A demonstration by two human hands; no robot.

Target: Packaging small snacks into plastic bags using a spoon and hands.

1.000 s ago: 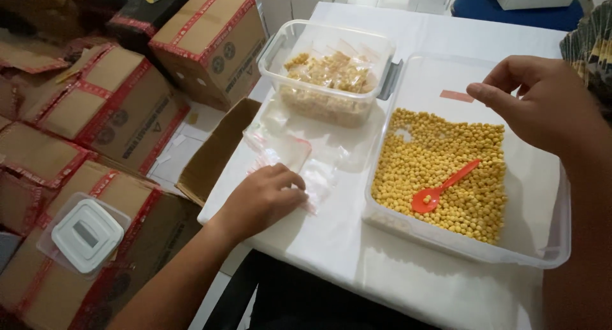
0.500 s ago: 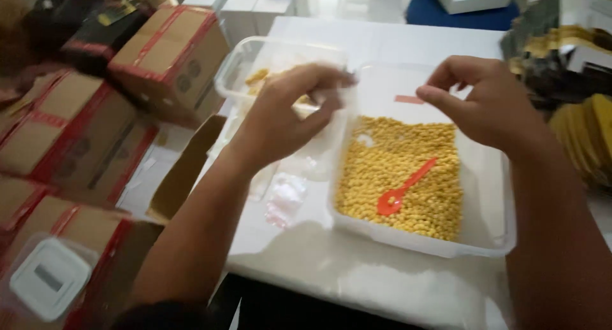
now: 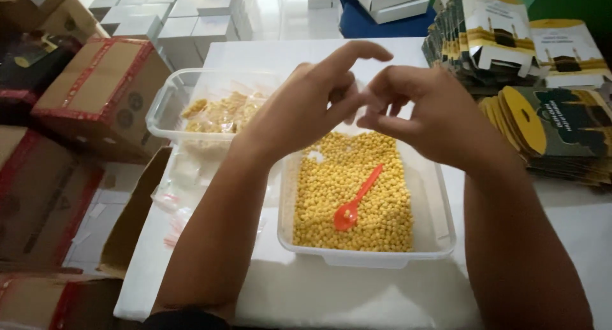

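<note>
1. Nearest the camera, both forearms reach out over the white counter [image 3: 319,298].
2. Beneath them stands a clear plastic tub [image 3: 440,234] filled with small yellow pellets [image 3: 331,196]; an orange plastic spoon [image 3: 358,199] lies on top of the pellets, bowl toward the near rim.
3. Left of the tub, a loose heap of small clear bags [image 3: 175,199] lies on the counter, near its left edge.
4. Above the far end of the tub, the left hand [image 3: 299,107] and the right hand [image 3: 414,110] meet, fingers [image 3: 357,104] pinched together around a small clear bag [image 3: 364,86], which is blurred and barely visible between them.
5. Beyond the left hand sits a second clear tub [image 3: 167,107] holding filled bags of pellets [image 3: 223,112].
6. To the right, printed cardboard sleeves [image 3: 542,120] are stacked on the counter.
7. To the left, off the counter, brown cartons [image 3: 102,94] with red tape stand below; white boxes [image 3: 172,18] lie farthest back.
</note>
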